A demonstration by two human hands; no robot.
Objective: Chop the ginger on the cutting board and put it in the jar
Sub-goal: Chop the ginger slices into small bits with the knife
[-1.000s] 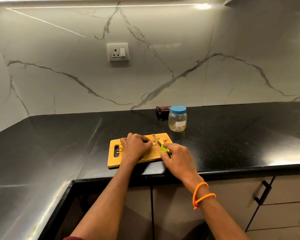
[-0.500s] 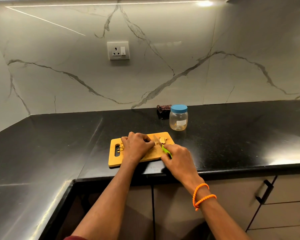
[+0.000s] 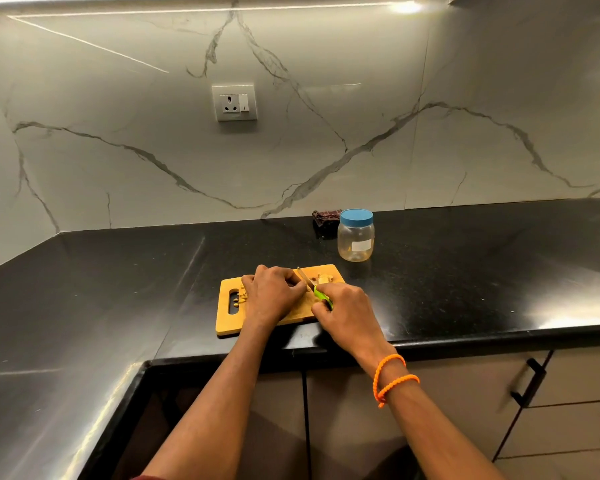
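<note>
Head view, knife (image 3: pixel 313 288) unmoved, ginger (image 3: pixel 323 279) uncovered

Two bare forearms enter from the bottom of the frame, no sleeves on either up to the frame edge. Left hand (image 3: pixel 272 294) bare, no rings or watch visible. Right hand (image 3: pixel 347 311) bare too. Thin orange beaded cord bracelet (image 3: pixel 392 377) on the right wrist, lower right of centre, wrapped as two loops with a small knotted tail hanging at its lower left end. Small sliver of dark red fabric (image 3: pixel 142 477) at the very bottom edge, left of centre, by the left arm; too little shows to tell what garment.
</note>
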